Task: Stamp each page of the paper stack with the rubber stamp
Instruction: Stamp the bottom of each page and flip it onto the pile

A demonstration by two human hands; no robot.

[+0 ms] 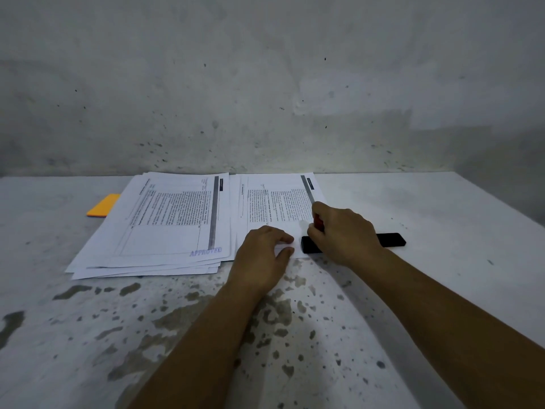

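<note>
Two lots of printed paper lie side by side on the table. The left pile [165,228] is fanned out and its top sheet bears a blue "APPROVED" mark [205,251] at the near corner. On the right lies a printed sheet [274,208]. My left hand [264,256] presses flat on its near edge. My right hand [342,231] grips the rubber stamp [318,222], whose red handle shows between the fingers, over the sheet's near right corner. The stamp's face is hidden by my fingers.
A long black ink pad [390,240] lies on the table right of the sheet, partly under my right hand. An orange pad [103,205] sits at the far left behind the pile. The stained wall [265,84] rises just behind the papers.
</note>
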